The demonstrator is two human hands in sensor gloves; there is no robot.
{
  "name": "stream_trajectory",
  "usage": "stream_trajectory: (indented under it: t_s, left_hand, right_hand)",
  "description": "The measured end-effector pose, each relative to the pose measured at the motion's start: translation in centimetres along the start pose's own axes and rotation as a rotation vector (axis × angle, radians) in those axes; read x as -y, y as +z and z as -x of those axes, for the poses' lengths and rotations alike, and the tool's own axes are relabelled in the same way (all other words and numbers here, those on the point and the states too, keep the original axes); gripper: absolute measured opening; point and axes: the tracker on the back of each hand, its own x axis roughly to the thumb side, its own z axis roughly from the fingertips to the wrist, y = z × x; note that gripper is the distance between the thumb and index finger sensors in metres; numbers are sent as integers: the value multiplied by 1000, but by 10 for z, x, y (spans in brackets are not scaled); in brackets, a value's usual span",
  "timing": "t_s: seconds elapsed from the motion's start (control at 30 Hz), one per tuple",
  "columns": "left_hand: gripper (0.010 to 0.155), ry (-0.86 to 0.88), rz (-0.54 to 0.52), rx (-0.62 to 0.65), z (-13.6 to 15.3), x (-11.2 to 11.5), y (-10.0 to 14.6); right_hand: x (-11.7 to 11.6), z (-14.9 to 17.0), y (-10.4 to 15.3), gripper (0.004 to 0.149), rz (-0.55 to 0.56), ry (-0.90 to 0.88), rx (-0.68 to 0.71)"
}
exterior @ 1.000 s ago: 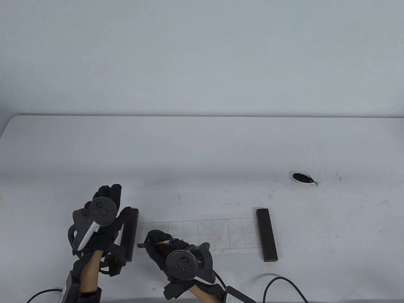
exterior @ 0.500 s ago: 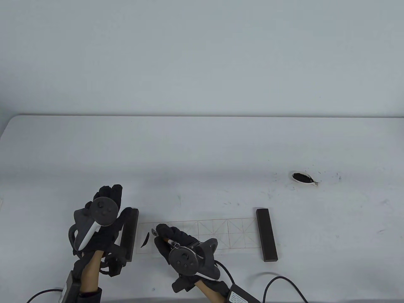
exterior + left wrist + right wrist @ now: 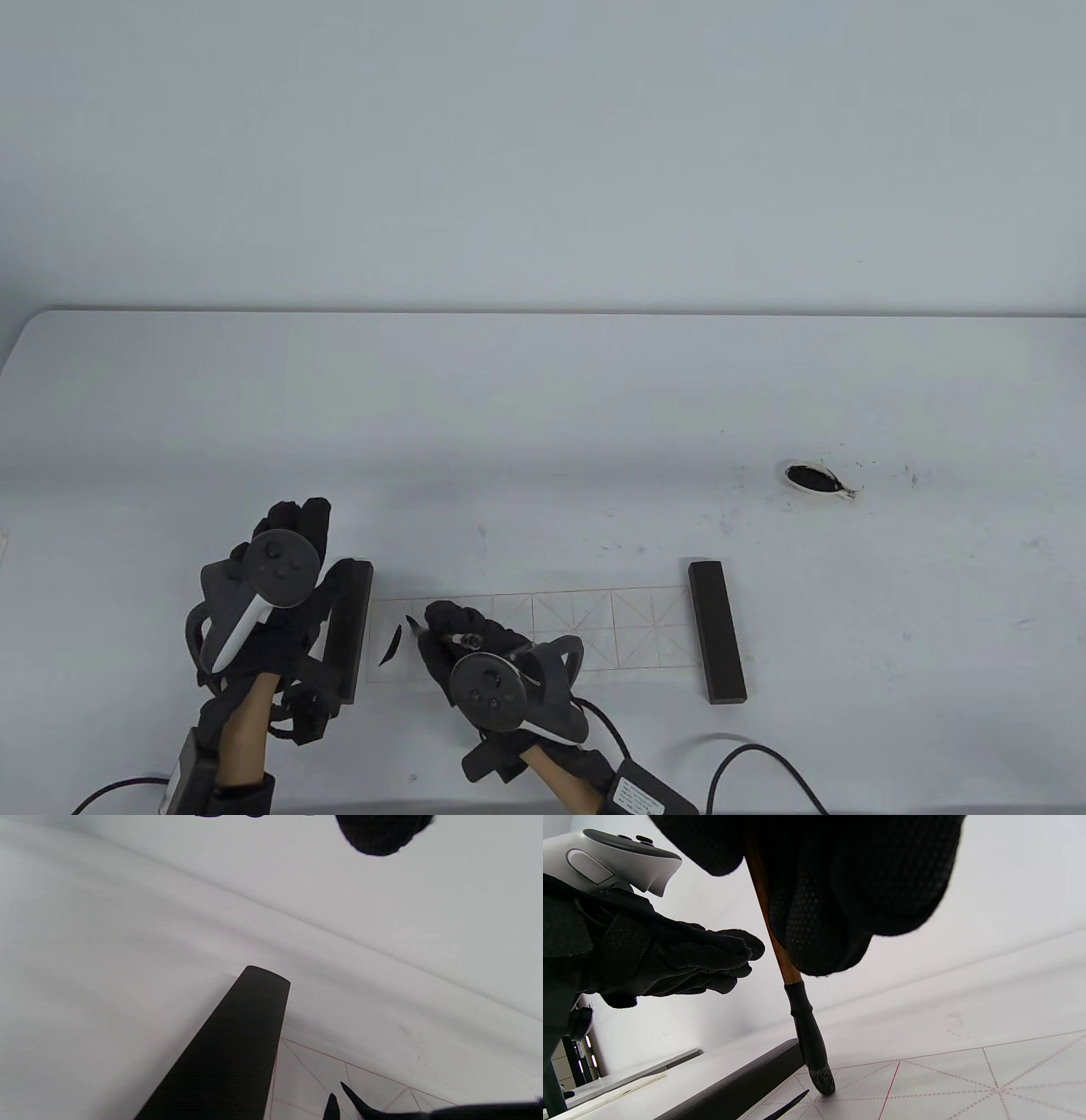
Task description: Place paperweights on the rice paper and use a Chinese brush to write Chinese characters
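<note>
Black ink fills a small white dish (image 3: 816, 480) far to the right on the tabletop (image 3: 543, 407), with dark splashes around it. A cable (image 3: 764, 764) curls at the near edge.

The rice paper (image 3: 577, 632), a long strip printed with red grid squares, lies near the front edge. One dark paperweight (image 3: 718, 630) sits on its right end, well apart from both hands. The other paperweight (image 3: 352, 632) lies on the left end, and the left hand (image 3: 280, 611) rests over it with fingers nearly straight, so its grip is released. This hand and its tracker cover much of that bar in the table view.

The right hand (image 3: 471, 649) has its grip closed around the brown handle of the brush (image 3: 797, 1001), which stands almost upright, only a little tilted. The dark brush tip (image 3: 821, 1077) touches the paper in the first square, just beside the left paperweight. A short curved ink stroke (image 3: 391, 645) is on the paper between the tip and that paperweight. The right glove hides the squares under it.
</note>
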Motion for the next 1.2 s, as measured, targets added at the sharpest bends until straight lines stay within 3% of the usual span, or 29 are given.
stream_trajectory:
  t_s: [0.4,0.67,0.77,0.9,1.2]
  left_hand:
    - [80,-14,9,1,-1,2,-1]
    - [80,-23,-5,13,-4,0,1]
    - [80,-28,-6,15,-4,1,1]
    - [80,-34,-6,12,-4,1,1]
    - [80,-36,-3,11,-4,2,1]
  right_hand:
    - [16,1,-2,39,-19,20,-15]
    - [63,14,0,42,37,-9,-58]
    - [60,27,4,45,26,3,-68]
    - [45,44,12,44,115,35,-55]
    - [39,55,14,44,74,19,-67]
